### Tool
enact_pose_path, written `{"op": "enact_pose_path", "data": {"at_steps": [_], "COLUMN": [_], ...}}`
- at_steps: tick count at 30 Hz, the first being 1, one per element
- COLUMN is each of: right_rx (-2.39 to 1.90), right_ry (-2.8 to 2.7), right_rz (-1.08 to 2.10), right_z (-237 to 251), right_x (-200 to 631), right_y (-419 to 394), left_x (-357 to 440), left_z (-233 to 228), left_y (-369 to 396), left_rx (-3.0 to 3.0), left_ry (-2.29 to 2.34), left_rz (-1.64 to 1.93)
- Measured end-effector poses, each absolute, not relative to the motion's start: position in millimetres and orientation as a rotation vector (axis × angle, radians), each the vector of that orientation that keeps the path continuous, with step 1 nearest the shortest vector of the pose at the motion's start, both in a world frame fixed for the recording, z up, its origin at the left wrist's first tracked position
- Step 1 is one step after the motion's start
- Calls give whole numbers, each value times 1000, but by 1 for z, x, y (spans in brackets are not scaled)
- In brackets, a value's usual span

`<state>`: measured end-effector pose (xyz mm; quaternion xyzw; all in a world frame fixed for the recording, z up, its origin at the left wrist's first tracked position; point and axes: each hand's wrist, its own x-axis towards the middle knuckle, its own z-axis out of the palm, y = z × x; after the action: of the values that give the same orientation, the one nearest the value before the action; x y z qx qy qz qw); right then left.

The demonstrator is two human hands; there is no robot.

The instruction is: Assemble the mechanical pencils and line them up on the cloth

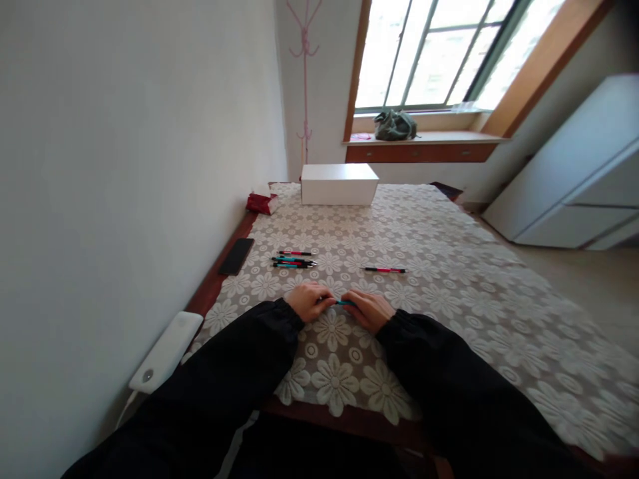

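Note:
My left hand [308, 301] and my right hand [368, 310] rest on the flower-patterned lace tablecloth [449, 266], both closed on the ends of a teal pen [343, 303] held between them. Only a short piece of the pen shows between the fingers. Further out on the cloth lies a small bunch of teal and red pens [293, 261], to the left of centre. A single red pen [384, 270] lies apart to the right of them. Both my sleeves are black.
A black phone [236, 256] lies at the table's left edge by the wall. A white box [338, 183] and a red packet [259, 203] sit at the far end. A white device [167, 351] sits near left. A window sill with a bag [394, 125] lies beyond, a white cabinet [574, 173] to the right.

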<state>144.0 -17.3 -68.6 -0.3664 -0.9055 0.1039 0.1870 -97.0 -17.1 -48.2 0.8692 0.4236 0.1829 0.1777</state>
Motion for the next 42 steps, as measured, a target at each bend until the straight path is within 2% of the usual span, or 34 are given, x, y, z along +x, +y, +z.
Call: {"op": "enact_pose_path", "data": {"at_steps": [6,12,22,31,42], "right_rx": [-1038,-1011,-1017,-1231,-1141], "right_ry": [-2509,-2473,-2510,-2578,-2698], "right_rz": [369,243,121,24,-113], "right_z": [-82,-90,-70,-67,-66], "right_x": [149,154,140,133,129], "right_y": [-12,-6,-14,-19,-17], "left_x": [-97,-95,-93,-97,-96], "left_z": [-50,-52,-48,-57,-52], "left_y": [-14,-11,-16,-5,-7], "left_rx": [2507,2510,2534,2452,2519], "left_ry": [1171,1108,1173,1106,1094], "left_rz": [493,463,541,608,562]}}
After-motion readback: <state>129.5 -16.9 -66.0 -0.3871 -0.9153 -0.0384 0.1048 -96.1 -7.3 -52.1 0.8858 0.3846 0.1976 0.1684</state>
